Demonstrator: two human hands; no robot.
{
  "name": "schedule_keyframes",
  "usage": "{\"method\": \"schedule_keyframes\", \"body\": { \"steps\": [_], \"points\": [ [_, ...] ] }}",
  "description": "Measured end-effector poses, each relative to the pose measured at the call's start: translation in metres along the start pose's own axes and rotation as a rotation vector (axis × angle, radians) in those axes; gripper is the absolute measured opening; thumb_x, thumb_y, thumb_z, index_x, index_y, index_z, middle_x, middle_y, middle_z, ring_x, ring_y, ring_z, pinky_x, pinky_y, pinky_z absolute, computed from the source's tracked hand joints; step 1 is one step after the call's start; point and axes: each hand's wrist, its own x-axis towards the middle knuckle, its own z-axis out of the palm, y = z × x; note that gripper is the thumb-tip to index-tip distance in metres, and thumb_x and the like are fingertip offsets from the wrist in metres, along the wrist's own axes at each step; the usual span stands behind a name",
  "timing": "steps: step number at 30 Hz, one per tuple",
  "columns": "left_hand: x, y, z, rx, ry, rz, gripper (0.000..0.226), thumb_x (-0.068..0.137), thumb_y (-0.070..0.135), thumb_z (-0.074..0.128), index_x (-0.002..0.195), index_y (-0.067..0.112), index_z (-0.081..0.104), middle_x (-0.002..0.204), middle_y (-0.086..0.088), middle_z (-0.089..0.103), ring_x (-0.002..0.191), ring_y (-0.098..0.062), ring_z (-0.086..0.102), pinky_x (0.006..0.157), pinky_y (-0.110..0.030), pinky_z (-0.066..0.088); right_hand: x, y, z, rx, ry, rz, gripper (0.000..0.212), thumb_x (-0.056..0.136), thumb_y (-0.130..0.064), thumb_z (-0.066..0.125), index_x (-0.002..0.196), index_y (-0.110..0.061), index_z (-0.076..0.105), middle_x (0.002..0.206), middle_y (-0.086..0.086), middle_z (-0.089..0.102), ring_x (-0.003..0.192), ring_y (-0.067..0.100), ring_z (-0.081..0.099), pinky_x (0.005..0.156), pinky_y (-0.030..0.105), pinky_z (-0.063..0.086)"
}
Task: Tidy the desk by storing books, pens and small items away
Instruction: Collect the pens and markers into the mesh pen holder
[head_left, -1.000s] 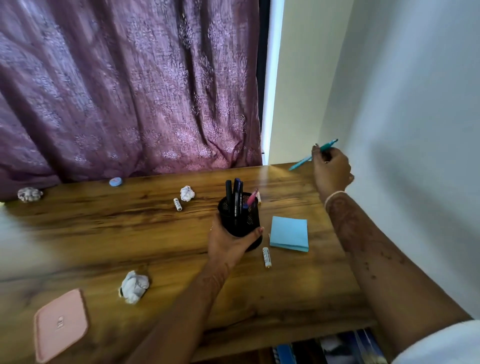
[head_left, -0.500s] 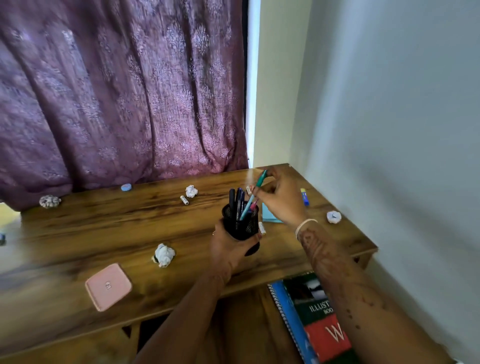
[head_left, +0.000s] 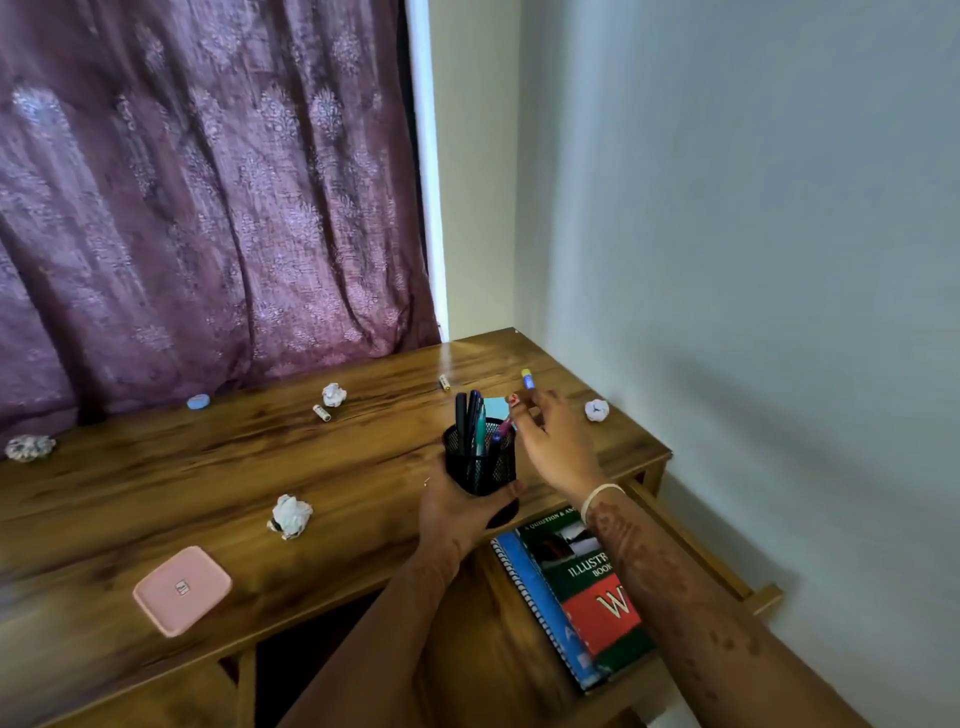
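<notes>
Pens being gathered at a wooden desk (head_left: 156, 493): a black mesh pen holder (head_left: 480, 465) is gripped at its base by the left hand (head_left: 457, 517), fingers curled round it at the desk's near edge; several pens (head_left: 470, 418) are stood upright in it, a teal one among them. The right hand (head_left: 553, 447) is held just right of the holder's rim, fingers loosely extended and nothing seen to be grasped; a blue-and-yellow marker (head_left: 527, 378) lies just beyond its fingertips; a pale blue sticky-note pad (head_left: 496, 406) is partly hidden between that hand and the pens.

Books (head_left: 582, 618) are seen stacked in an open drawer (head_left: 719, 569) beneath the right forearm, so the book step is judged done and pen collection is the step in hand. A forward reach past the holder is called for next, with a light pinch on the marker's slim barrel (it is likely to roll if nudged), and a drop into the holder while it is steadied by the left hand.

Well to the left of the left hand, crumpled paper balls (head_left: 291, 515), a small white tube (head_left: 322, 413), a blue eraser (head_left: 198, 401) and a pink square case (head_left: 182, 590) are yet to be cleared; another paper ball (head_left: 596, 410) sits just right of the right hand.
</notes>
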Motion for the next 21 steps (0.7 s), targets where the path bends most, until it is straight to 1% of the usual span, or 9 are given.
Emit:
{"method": "schedule_keyframes", "body": {
  "steps": [5, 8, 10, 13, 16, 17, 19, 20, 21],
  "points": [
    [0.012, 0.0, 0.031, -0.058, -0.079, -0.007, 0.086, 0.06, 0.03, 0.091, 0.132, 0.019, 0.045, 0.125, 0.005, 0.06, 0.105, -0.007, 0.055, 0.088, -0.021, 0.044, -0.006, 0.042, -0.009, 0.127, 0.037, 0.121, 0.024, 0.1, -0.029, 0.046, 0.116, -0.019, 0.061, 0.111, -0.003, 0.064, 0.103, 0.012, 0.058, 0.091, 0.032, 0.047],
    [0.023, 0.001, 0.059, -0.082, -0.143, -0.012, 0.086, 0.058, 0.035, 0.091, 0.131, 0.027, 0.046, 0.123, 0.009, 0.062, 0.108, -0.009, 0.059, 0.095, -0.029, 0.048, -0.004, 0.077, -0.019, 0.186, 0.026, 0.221, 0.022, 0.098, -0.018, 0.048, 0.113, -0.016, 0.064, 0.106, -0.005, 0.066, 0.096, 0.011, 0.061, 0.08, 0.021, 0.046],
    [0.031, 0.002, 0.079, -0.102, -0.187, -0.013, 0.076, 0.059, 0.033, 0.091, 0.122, 0.035, 0.049, 0.119, 0.01, 0.064, 0.106, -0.007, 0.061, 0.095, -0.032, 0.05, -0.001, 0.097, -0.026, 0.211, -0.007, 0.266, 0.02, 0.097, -0.013, 0.049, 0.106, -0.017, 0.066, 0.1, -0.006, 0.068, 0.092, 0.011, 0.064, 0.072, 0.015, 0.045],
    [0.045, 0.002, 0.114, -0.11, -0.244, -0.008, 0.06, 0.062, 0.027, 0.09, 0.106, 0.04, 0.052, 0.111, 0.011, 0.066, 0.104, -0.008, 0.064, 0.094, -0.032, 0.052, 0.008, 0.127, -0.037, 0.246, -0.008, 0.326, 0.022, 0.096, -0.01, 0.05, 0.096, -0.024, 0.066, 0.09, -0.014, 0.067, 0.088, 0.005, 0.064, 0.078, 0.017, 0.048],
    [0.062, 0.001, 0.148, -0.113, -0.299, 0.005, 0.064, 0.065, 0.027, 0.089, 0.113, 0.039, 0.049, 0.114, 0.009, 0.066, 0.105, -0.008, 0.063, 0.089, -0.026, 0.053, 0.021, 0.156, -0.047, 0.256, 0.06, 0.362, 0.021, 0.095, -0.011, 0.051, 0.097, -0.024, 0.067, 0.092, -0.013, 0.069, 0.087, 0.007, 0.066, 0.082, 0.024, 0.052],
    [0.068, 0.001, 0.158, -0.115, -0.317, 0.011, 0.064, 0.067, 0.026, 0.088, 0.115, 0.038, 0.048, 0.114, 0.009, 0.065, 0.104, -0.006, 0.062, 0.087, -0.022, 0.052, 0.026, 0.164, -0.051, 0.239, 0.072, 0.371, 0.021, 0.096, -0.012, 0.052, 0.101, -0.023, 0.069, 0.095, -0.011, 0.069, 0.086, 0.007, 0.064, 0.081, 0.021, 0.051],
    [0.079, -0.001, 0.179, -0.118, -0.351, 0.018, 0.06, 0.07, 0.022, 0.085, 0.115, 0.037, 0.048, 0.115, 0.008, 0.064, 0.105, -0.005, 0.061, 0.087, -0.021, 0.051, 0.035, 0.178, -0.059, 0.197, 0.105, 0.375, 0.023, 0.096, -0.012, 0.052, 0.11, -0.017, 0.07, 0.099, -0.009, 0.067, 0.087, 0.005, 0.061, 0.075, 0.008, 0.044],
    [0.084, -0.002, 0.187, -0.118, -0.37, 0.015, 0.062, 0.071, 0.021, 0.085, 0.119, 0.034, 0.048, 0.118, 0.005, 0.064, 0.107, -0.006, 0.061, 0.089, -0.021, 0.052, 0.038, 0.184, -0.062, 0.194, 0.122, 0.371, 0.024, 0.096, -0.013, 0.052, 0.111, -0.017, 0.07, 0.101, -0.009, 0.068, 0.09, 0.006, 0.061, 0.075, 0.008, 0.044],
    [0.09, -0.005, 0.195, -0.121, -0.384, 0.012, 0.066, 0.072, 0.017, 0.084, 0.125, 0.028, 0.047, 0.121, 0.001, 0.064, 0.109, -0.008, 0.061, 0.088, -0.02, 0.053, 0.043, 0.192, -0.064, 0.19, 0.136, 0.375, 0.025, 0.095, -0.013, 0.052, 0.112, -0.018, 0.07, 0.103, -0.007, 0.07, 0.094, 0.008, 0.063, 0.08, 0.013, 0.046]
  ]
}}
